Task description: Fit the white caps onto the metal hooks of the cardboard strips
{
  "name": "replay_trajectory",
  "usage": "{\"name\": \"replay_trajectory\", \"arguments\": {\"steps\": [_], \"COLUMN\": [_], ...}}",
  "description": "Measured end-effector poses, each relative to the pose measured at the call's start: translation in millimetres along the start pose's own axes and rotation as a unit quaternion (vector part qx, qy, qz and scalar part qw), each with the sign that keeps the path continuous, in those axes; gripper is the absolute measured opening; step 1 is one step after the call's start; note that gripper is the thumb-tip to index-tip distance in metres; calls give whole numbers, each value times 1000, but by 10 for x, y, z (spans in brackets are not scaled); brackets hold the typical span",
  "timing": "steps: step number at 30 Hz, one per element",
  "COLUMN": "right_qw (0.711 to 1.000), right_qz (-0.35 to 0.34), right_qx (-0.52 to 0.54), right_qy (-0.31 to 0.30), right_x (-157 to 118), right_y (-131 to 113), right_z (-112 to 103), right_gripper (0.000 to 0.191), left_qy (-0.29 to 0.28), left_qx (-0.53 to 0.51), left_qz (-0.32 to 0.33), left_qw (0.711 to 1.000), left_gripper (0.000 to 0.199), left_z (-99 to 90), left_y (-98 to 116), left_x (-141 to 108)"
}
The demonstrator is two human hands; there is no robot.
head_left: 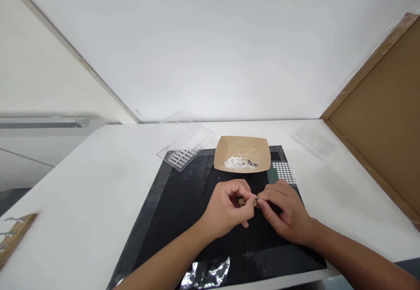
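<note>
Over the black mat (183, 211), my left hand (229, 204) and my right hand (284, 209) meet with their fingertips pinched together. Between them is a tiny dark and tan piece (255, 200), mostly covered by the fingers, so its kind cannot be made out. Both hands are closed, thumb against forefinger. Just beyond them stands a tan cardboard tray (243, 143) holding a heap of white and dark scraps (239, 162). Right of the tray and behind my right hand lies a sheet of round white stickers (287, 172), partly over a green patch.
A clear plastic case with white strips (182, 156) lies at the mat's far left corner, near a thin dark strip (204, 178). A clear lid (313, 141) sits back right. Cardboard (380, 119) walls the right side. A wooden piece with metal hooks (16, 235) is far left.
</note>
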State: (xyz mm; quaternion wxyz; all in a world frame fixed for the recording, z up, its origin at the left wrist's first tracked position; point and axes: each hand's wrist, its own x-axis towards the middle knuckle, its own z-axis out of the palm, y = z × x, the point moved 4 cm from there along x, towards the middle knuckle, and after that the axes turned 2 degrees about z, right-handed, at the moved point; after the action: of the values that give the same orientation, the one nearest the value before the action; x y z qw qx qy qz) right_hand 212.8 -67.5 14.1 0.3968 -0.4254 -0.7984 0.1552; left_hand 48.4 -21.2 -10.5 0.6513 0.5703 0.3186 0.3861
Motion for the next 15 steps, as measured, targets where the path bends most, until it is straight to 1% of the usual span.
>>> {"name": "replay_trajectory", "arguments": {"steps": [6, 10, 13, 15], "right_qw": [999, 998, 1000, 1000], "right_qz": [25, 34, 13, -23], "right_qx": [41, 50, 24, -18], "right_qy": [0, -7, 0, 8], "right_x": [10, -1, -5, -4], "right_y": [3, 26, 44, 47], "right_z": [-19, -16, -23, -35], "right_gripper": [21, 21, 20, 18], "left_qy": [-37, -48, -56, -60], "left_qx": [-47, -52, -38, -22], "left_qz": [1, 0, -1, 3], "left_qw": [998, 997, 998, 998], "left_gripper": [30, 35, 33, 31], "left_z": [-11, -17, -28, -41], "left_y": [-13, -5, 11, 20], "left_x": [31, 36, 41, 42]}}
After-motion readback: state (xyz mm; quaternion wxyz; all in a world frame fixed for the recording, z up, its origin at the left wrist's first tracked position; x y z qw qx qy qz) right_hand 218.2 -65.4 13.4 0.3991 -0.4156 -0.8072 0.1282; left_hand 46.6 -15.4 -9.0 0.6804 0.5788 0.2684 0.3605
